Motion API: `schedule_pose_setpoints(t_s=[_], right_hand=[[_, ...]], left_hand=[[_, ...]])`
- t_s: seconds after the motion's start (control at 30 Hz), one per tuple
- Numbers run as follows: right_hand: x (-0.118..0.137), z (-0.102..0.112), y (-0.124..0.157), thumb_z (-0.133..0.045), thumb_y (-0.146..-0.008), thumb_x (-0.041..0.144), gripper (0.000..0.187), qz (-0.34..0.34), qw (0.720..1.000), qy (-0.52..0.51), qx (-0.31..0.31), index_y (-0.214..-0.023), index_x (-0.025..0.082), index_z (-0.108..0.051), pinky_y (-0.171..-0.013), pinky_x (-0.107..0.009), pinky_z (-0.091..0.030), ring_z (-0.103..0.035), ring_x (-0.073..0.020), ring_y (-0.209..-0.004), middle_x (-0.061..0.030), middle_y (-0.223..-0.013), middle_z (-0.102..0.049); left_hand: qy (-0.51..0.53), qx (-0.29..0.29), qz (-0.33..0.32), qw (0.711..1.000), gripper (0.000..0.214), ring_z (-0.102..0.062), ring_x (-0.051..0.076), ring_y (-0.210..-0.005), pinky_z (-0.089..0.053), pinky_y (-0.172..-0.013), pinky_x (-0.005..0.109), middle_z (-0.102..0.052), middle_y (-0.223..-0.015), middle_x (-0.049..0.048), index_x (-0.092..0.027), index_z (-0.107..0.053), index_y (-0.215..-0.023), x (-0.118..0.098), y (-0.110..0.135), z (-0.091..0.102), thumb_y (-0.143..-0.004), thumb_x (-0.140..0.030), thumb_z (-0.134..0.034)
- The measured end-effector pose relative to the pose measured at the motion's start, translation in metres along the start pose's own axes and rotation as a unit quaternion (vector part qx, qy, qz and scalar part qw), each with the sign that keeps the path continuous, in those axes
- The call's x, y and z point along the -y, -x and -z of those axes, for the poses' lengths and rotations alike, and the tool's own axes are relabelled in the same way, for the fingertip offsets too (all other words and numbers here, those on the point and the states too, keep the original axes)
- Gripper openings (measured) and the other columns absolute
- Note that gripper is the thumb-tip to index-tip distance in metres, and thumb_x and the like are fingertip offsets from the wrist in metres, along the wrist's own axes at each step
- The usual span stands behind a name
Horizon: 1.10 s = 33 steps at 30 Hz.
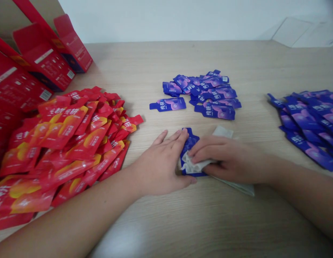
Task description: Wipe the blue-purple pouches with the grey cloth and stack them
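Pale wood-grain table point(182, 222) across nearly the whole frame, white wall behind. Upper left: opened red cartons point(45, 61), stacked and leaning. Below these, along the left edge, a wide heap of red sachets point(64, 143). At the right edge, a spread of purple pouches point(308, 129), overlapped like tiles. Upper centre: a smaller cluster of blue pouches point(212, 93), with one loose blue pouch point(169, 104) just beside it toward the left of the frame.

Centre of the frame, between both hands: single blue pouch point(191, 141), flat on the table, long axis running away from the camera, notched corner at the far end. Mostly covered. Left hand point(161, 165) on its left-of-frame edge, flat and spread open, fingertips resting on the pouch, thumb along the near edge; pins rather than grips. Right hand point(228, 157) coming in from the right of the frame, fingers point(206, 148) nearly straight, pressing a crumpled white cloth point(194, 166) onto the pouch face. Thumb hidden beneath, so cannot tell whether pinching the cloth or merely pressing. Cloth showing beyond the palm on both the far and near sides. Both hands equally close to the pouch: the left touching it, the right bearing on it through the cloth.
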State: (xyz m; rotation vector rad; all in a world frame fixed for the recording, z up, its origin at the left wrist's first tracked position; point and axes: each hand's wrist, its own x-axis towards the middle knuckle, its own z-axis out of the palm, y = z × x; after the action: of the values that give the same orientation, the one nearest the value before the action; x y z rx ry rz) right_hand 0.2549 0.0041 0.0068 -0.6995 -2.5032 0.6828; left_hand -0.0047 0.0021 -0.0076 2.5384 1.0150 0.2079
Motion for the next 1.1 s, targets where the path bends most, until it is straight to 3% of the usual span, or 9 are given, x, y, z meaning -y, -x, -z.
schedule_pose_setpoints(t_s=[0.07,0.17,0.4,0.53,0.67,0.73,0.9,1.0,1.1], right_hand=[[0.004,-0.002,-0.001,-0.070,-0.099,0.013,0.027,0.013,0.999,-0.004,0.048,-0.120,0.028,-0.077,-0.108,-0.037,-0.057,-0.074,-0.0203,-0.117,-0.0022,-0.119,-0.082],[-0.005,-0.005,-0.004,-0.070,-0.099,0.015,0.023,-0.005,0.998,0.036,0.044,-0.118,0.027,-0.078,-0.112,-0.043,-0.054,-0.073,-0.0226,-0.117,-0.0030,-0.117,-0.082],[-0.035,-0.004,-0.008,-0.066,-0.104,0.024,0.020,-0.086,0.985,0.134,-0.060,-0.120,0.027,-0.078,-0.104,-0.049,-0.059,-0.075,-0.0282,-0.115,-0.0067,-0.120,-0.082],[-0.034,-0.004,-0.004,-0.067,-0.103,0.030,0.018,-0.110,0.978,0.140,-0.111,-0.119,0.030,-0.076,-0.098,-0.049,-0.063,-0.078,-0.0294,-0.109,-0.0055,-0.116,-0.083],[-0.026,-0.002,0.001,-0.070,-0.102,0.030,0.018,-0.119,0.972,0.112,-0.169,-0.119,0.032,-0.075,-0.098,-0.049,-0.063,-0.077,-0.0295,-0.108,-0.0048,-0.117,-0.082],[-0.019,-0.002,0.001,-0.071,-0.101,0.027,0.020,-0.096,0.981,0.074,-0.154,-0.120,0.032,-0.075,-0.100,-0.046,-0.062,-0.077,-0.0278,-0.110,-0.0048,-0.119,-0.081],[-0.002,-0.008,-0.003,-0.070,-0.098,0.015,0.025,-0.023,0.999,0.005,0.027,-0.118,0.028,-0.078,-0.109,-0.041,-0.057,-0.075,-0.0222,-0.115,-0.0026,-0.119,-0.083],[-0.004,-0.011,-0.008,-0.069,-0.100,0.017,0.023,-0.035,0.998,0.047,0.007,-0.120,0.026,-0.078,-0.111,-0.043,-0.056,-0.074,-0.0232,-0.117,-0.0048,-0.121,-0.082],[-0.016,-0.012,-0.013,-0.067,-0.103,0.020,0.021,-0.065,0.993,0.096,-0.033,-0.121,0.024,-0.078,-0.109,-0.045,-0.057,-0.074,-0.0249,-0.117,-0.0069,-0.123,-0.082]], left_hand=[[0.005,-0.001,0.001,1.000,0.118,-0.031,0.035,-0.167,-0.014,-0.139,0.058,-0.031,-0.179,0.0229,-0.013,-0.021,-0.172,-0.001,-0.001,0.001,-0.086,-0.067,-0.079],[0.006,0.002,0.004,1.000,0.117,-0.033,0.034,-0.167,-0.014,-0.139,0.057,-0.033,-0.178,0.0223,-0.011,-0.023,-0.172,-0.002,-0.002,0.002,-0.086,-0.068,-0.079],[0.003,-0.006,0.006,1.000,0.121,-0.032,0.035,-0.167,-0.014,-0.139,0.056,-0.032,-0.177,0.0253,-0.009,-0.020,-0.173,-0.001,-0.003,0.001,-0.086,-0.071,-0.078],[0.012,-0.005,0.015,1.000,0.122,-0.017,0.040,-0.170,-0.018,-0.138,0.057,-0.020,-0.181,0.0257,-0.008,-0.016,-0.174,-0.001,0.000,0.001,-0.091,-0.082,-0.066],[0.001,-0.037,0.035,0.999,0.106,-0.011,0.038,-0.172,-0.023,-0.138,0.053,-0.022,-0.181,0.0243,-0.005,-0.020,-0.172,-0.001,0.001,-0.001,-0.101,-0.072,-0.060],[-0.012,-0.036,0.039,0.999,0.109,-0.013,0.038,-0.171,-0.023,-0.138,0.053,-0.027,-0.180,0.0237,-0.005,-0.022,-0.172,-0.001,0.000,-0.003,-0.097,-0.072,-0.065],[-0.045,-0.012,0.094,0.995,0.125,-0.008,0.050,-0.169,-0.016,-0.135,0.068,-0.017,-0.181,0.0273,-0.005,-0.023,-0.173,-0.004,-0.002,-0.003,-0.086,-0.083,-0.068],[-0.059,-0.001,0.118,0.991,0.126,-0.006,0.055,-0.168,-0.011,-0.133,0.074,-0.013,-0.182,0.0280,-0.009,-0.028,-0.173,-0.005,-0.002,-0.001,-0.084,-0.090,-0.065],[-0.064,0.000,0.114,0.991,0.124,-0.007,0.052,-0.169,-0.010,-0.134,0.073,-0.012,-0.182,0.0276,-0.010,-0.027,-0.174,-0.005,-0.001,0.001,-0.085,-0.089,-0.063]])
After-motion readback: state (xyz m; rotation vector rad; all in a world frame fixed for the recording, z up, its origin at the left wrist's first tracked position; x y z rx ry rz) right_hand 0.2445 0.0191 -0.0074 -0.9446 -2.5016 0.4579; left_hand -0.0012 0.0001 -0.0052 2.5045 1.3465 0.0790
